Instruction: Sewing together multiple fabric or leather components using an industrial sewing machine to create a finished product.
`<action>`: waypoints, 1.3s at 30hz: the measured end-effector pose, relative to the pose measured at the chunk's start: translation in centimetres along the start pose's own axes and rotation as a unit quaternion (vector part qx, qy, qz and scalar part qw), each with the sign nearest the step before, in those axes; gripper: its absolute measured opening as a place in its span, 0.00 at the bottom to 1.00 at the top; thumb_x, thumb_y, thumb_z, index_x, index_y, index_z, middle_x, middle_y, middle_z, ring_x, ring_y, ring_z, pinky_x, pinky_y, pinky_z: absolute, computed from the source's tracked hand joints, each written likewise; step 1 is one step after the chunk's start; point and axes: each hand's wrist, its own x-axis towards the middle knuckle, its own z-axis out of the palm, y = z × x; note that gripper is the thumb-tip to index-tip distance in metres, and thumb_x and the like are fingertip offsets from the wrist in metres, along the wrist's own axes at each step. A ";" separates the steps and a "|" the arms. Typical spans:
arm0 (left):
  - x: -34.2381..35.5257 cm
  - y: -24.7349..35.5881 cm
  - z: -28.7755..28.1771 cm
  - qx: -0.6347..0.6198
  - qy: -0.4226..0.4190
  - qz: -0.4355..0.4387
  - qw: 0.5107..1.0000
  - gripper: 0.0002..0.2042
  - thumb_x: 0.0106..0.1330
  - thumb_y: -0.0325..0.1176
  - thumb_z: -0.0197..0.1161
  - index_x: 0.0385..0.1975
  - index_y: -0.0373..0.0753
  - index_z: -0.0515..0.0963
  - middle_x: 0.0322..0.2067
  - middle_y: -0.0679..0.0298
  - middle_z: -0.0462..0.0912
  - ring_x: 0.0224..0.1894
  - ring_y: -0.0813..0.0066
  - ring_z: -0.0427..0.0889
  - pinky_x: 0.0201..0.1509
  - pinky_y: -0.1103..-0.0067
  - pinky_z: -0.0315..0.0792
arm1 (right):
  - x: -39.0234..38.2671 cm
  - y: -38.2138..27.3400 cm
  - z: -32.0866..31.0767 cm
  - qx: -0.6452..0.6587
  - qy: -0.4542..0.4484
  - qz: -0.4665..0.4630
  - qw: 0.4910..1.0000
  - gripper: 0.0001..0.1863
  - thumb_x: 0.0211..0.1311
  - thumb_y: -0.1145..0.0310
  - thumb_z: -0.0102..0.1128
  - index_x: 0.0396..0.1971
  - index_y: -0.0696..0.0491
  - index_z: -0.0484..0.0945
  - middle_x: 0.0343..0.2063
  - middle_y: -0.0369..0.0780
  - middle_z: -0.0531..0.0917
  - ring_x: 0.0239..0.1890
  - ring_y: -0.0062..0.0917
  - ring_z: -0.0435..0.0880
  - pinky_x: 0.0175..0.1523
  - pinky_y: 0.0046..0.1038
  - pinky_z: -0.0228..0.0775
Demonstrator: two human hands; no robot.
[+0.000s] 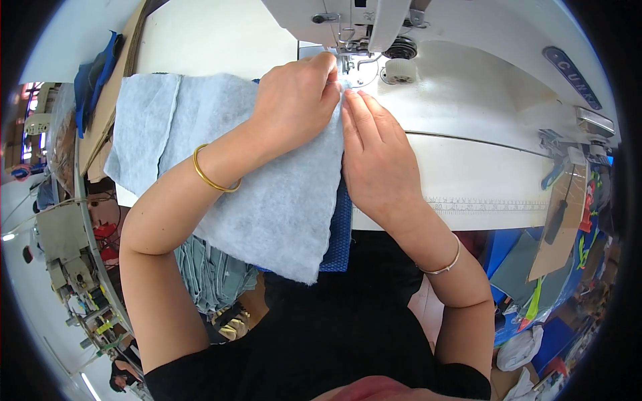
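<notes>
A pale blue-grey sheet of fluffy padding [267,200] lies over dark blue textured fabric [342,227] on the sewing machine table and hangs over its front edge. The upper right corner of the layers reaches the presser foot [347,63] of a white sewing machine [455,23]. My left hand [297,93] rests on the padding just left of the foot, fingers curled closed at the corner; what the fingertips grip is hidden. My right hand [380,154] lies flat along the padding's right edge, fingers stretched toward the needle area.
A ruler strip [488,204] runs along the table's front edge. At right, a screwdriver [560,207] lies on cardboard [552,234]. Grey-green fabric pieces [217,274] are bundled below the table at left. Blue fabric [93,83] lies on a board's edge at far left.
</notes>
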 end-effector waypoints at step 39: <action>0.7 -1.8 1.0 -0.037 0.026 -0.028 0.999 0.04 0.59 0.31 0.70 0.25 0.39 0.84 0.52 0.58 0.78 0.58 0.55 0.70 0.62 0.62 0.64 | 1.2 1.2 -0.7 -0.098 -0.021 -0.065 0.993 0.20 0.59 0.72 0.56 0.49 0.68 0.80 0.56 0.54 0.81 0.62 0.43 0.78 0.72 0.40 0.64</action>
